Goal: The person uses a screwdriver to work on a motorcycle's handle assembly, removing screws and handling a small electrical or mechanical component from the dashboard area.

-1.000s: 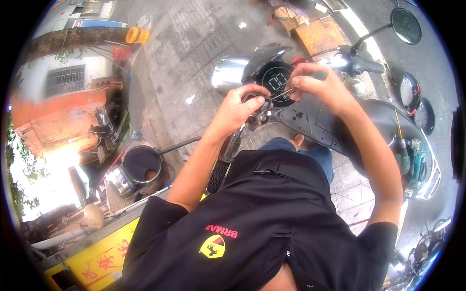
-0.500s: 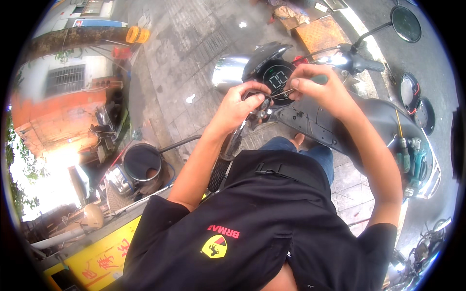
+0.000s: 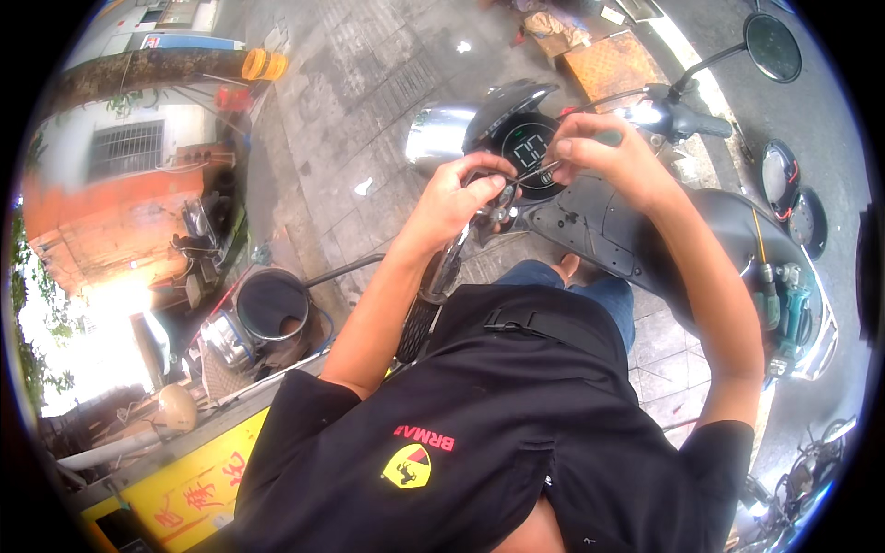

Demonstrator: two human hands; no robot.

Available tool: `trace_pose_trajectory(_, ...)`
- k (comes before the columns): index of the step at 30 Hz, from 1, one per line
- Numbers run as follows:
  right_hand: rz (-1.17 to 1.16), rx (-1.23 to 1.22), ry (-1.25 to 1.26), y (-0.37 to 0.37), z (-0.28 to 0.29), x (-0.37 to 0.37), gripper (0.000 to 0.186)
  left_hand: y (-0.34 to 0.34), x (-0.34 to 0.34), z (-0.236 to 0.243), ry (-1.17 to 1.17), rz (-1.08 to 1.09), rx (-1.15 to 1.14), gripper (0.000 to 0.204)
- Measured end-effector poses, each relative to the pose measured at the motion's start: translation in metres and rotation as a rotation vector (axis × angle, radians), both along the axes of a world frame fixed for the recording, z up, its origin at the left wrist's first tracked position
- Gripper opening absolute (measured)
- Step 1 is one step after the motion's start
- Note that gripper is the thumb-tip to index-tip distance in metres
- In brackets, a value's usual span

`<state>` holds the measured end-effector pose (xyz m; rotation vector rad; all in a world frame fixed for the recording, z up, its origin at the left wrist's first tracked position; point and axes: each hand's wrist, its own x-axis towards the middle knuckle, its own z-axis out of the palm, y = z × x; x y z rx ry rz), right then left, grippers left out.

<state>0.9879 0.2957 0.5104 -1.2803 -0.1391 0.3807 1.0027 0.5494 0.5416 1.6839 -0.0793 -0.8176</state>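
My right hand (image 3: 608, 158) is closed on a screwdriver (image 3: 607, 138) with a green handle. Its thin shaft slants down and left across the round digital dash (image 3: 527, 140) of a dark scooter. My left hand (image 3: 458, 198) curls round the scooter's left handlebar control (image 3: 502, 205), thumb and forefinger close to the screwdriver's tip. What the tip touches is too small to make out. Just left of the dash sits a shiny headlight cover (image 3: 439, 132).
A round mirror (image 3: 772, 48) rises at the far right, another mirror (image 3: 273, 305) at the left. Green power tools (image 3: 791, 309) rest on the scooter's rear. Round black parts (image 3: 780, 175) with red wire lie beyond the seat. A rusty yellow plate (image 3: 608, 72) lies ahead on the paving.
My right hand has shifted slightly upward with the screwdriver. My left hand stays at the handlebar control.
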Motion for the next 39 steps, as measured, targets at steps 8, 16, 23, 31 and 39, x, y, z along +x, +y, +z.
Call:
trace_pose_trajectory(8, -0.068, -0.062, -0.075, 0.011, 0.018, -0.006, 0.024, 0.005, -0.008, 0.006, 0.08, 0.131, -0.299, 0.037)
trace_pose_trajectory(16, 0.11, -0.093, -0.037, 0.017, 0.035, 0.023, 0.022, 0.006, -0.018, 0.004, 0.069, 0.284, -0.33, 0.027)
trace_pose_trajectory(23, -0.124, 0.018, -0.085, 0.012, 0.046, 0.002, 0.024, 0.012, -0.032, 0.006, 0.075, 0.587, -0.412, 0.023)
trace_pose_trajectory(31, 0.041, 0.285, 0.091, 0.056, 0.018, -0.091, 0.04, 0.018, -0.038, 0.0, 0.02, 0.622, -0.419, 0.023)
trace_pose_trajectory(39, -0.216, 0.126, 0.081, 0.085, 0.01, -0.108, 0.024, 0.023, -0.045, 0.009, -0.059, 0.446, -0.333, 0.026)
